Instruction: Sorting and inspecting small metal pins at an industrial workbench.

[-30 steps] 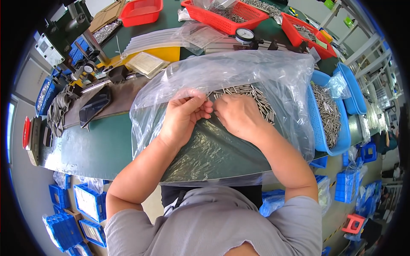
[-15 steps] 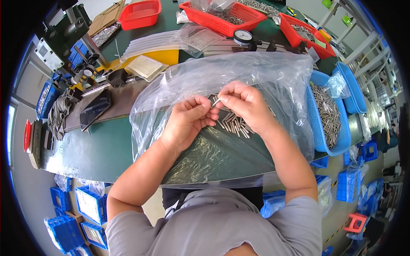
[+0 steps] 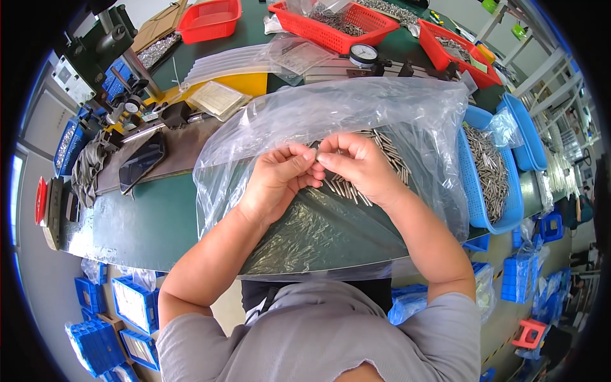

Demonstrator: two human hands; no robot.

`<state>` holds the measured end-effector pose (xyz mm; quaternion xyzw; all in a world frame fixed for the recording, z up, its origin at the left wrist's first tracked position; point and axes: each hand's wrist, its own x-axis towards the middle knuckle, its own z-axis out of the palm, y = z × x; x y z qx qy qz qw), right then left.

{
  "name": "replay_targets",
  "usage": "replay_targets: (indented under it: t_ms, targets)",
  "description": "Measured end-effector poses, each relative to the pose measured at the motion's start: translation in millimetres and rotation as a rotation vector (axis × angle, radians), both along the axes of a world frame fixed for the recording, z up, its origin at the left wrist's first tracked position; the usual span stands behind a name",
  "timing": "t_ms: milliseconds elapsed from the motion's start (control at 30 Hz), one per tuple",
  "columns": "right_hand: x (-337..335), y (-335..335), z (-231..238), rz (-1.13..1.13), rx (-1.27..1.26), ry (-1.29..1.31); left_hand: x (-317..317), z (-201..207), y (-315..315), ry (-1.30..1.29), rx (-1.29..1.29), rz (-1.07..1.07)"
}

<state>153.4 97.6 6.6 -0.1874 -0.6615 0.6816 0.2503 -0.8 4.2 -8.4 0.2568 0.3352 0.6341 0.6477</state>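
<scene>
On the table: metal pins, piled on clear plastic
Left hand, right hand: fingers clamped on one half-hidden pin
Right-side blue baskets: two, one pin-filled
Red containers: three, two holding metal parts

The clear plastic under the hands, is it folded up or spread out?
Spread out, though wrinkled: the clear plastic reaches widely across the green table, beyond the metal pins.

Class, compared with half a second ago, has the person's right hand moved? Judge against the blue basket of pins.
Yes, slightly: the right hand has shifted left, away from the blue basket and closer to the left hand.
</scene>
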Motion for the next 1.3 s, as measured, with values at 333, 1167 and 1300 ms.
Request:
replay_targets:
  t_ms: [333,1167,1300]
  targets:
    - [6,15,24,-0.295,-0.790,0.351,-2,2,-2,0.014,-0.028,0.154]
    - [6,12,12,-0.186,0.558,-0.176,-2,2,-2,0.003,-0.015,0.016]
    - [8,6,22,-0.130,0.038,-0.026,-2,0,-1,-0.047,-0.021,0.004]
